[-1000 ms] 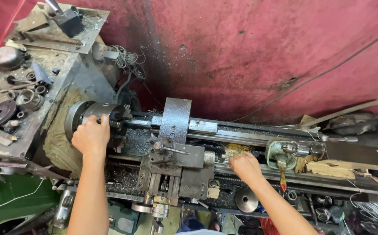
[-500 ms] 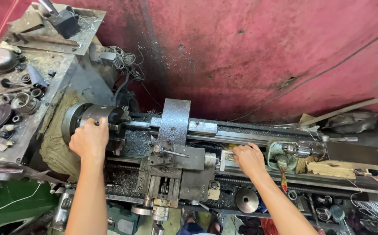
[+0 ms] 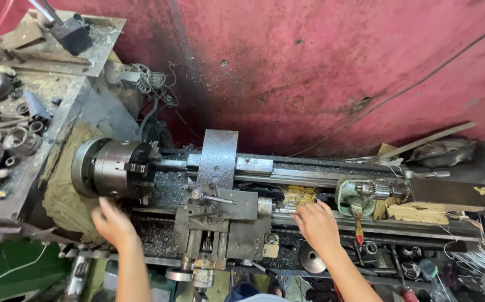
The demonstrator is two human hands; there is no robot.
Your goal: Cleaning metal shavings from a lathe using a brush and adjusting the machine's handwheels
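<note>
1. Left hand (image 3: pixel 114 222) loose, holding nothing; chuck (image 3: pixel 120 169) sits just above it, bar (image 3: pixel 171 164) in its jaws.
2. Right hand (image 3: pixel 316 225) fingers spread flat on lathe bed (image 3: pixel 309 180), gripping nothing; tailstock (image 3: pixel 365 196) just right.
3. Judgement: keep both hands well off chuck, mind swarf.

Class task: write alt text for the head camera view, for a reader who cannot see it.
Seen from above, a person's left hand hovers just below the chuck of a grimy metal lathe, while the right hand rests on the lathe bed beside the carriage. A stained red wall stands behind.
</note>
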